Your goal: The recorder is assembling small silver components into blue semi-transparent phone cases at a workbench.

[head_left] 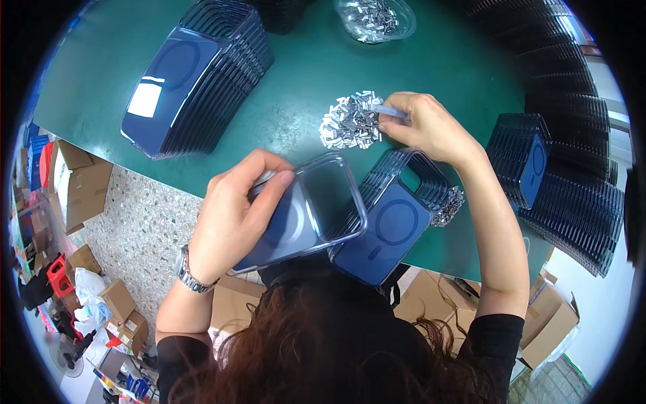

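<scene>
My left hand [243, 205] is closed on the edge of a clear blue phone case [289, 232], tilted above the table's front edge. The case has a pale ring on its back and a large camera cutout. Over a pile of small silver metal pieces [351, 122], my right hand [418, 122] pinches a slim translucent tool [390, 111], its tip at the pile's right side; its exact kind is unclear. A stack of similar blue cases [380, 239] stands just right of the held one, below my right forearm.
Another tall stack of cases [171, 87] stands at the left. A clear bowl [377, 20] of metal pieces sits at the back. More stacks line the right side, near a small case stack [528, 158]. A second small heap of pieces [449, 207] lies under my right forearm.
</scene>
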A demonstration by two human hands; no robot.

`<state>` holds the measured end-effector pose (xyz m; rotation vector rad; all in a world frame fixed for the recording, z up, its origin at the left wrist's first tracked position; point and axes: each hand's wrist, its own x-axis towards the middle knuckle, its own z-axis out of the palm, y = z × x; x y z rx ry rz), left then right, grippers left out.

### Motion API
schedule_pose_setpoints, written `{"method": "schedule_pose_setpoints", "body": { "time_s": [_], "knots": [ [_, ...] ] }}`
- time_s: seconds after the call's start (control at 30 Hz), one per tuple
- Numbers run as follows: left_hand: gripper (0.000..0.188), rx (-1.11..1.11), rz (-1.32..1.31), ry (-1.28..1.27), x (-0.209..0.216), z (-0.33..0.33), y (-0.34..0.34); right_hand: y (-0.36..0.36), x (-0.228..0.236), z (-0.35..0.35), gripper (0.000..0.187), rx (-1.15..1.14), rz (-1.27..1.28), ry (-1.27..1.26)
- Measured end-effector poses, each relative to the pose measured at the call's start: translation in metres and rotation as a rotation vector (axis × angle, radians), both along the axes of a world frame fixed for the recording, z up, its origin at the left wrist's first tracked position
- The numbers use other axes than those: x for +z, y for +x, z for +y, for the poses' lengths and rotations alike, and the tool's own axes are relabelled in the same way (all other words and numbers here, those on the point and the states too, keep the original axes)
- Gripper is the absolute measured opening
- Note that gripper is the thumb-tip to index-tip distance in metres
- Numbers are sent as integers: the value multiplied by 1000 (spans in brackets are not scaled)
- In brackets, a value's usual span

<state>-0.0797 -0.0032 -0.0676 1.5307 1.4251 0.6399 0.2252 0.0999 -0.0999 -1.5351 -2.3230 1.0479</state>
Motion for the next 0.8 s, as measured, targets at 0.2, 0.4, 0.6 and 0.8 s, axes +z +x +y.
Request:
{"method": "schedule_pose_setpoints", "body": {
  "time_s": [0.2,0.4,0.6,0.8],
  "knots": [
    [14,-83,7,44,-2,6,5,7,-2,3,33,-19,48,-81],
    [14,-142,56,-46,17,13,8,12,18,-12,15,-100,233,-60],
    [21,-309,-162,22,23,23,33,-11,72,-42,12,71,273,240],
    [21,-384,-200,-82,36,29,50,-7,83,-50,22,298,228,512]
  ]
}}
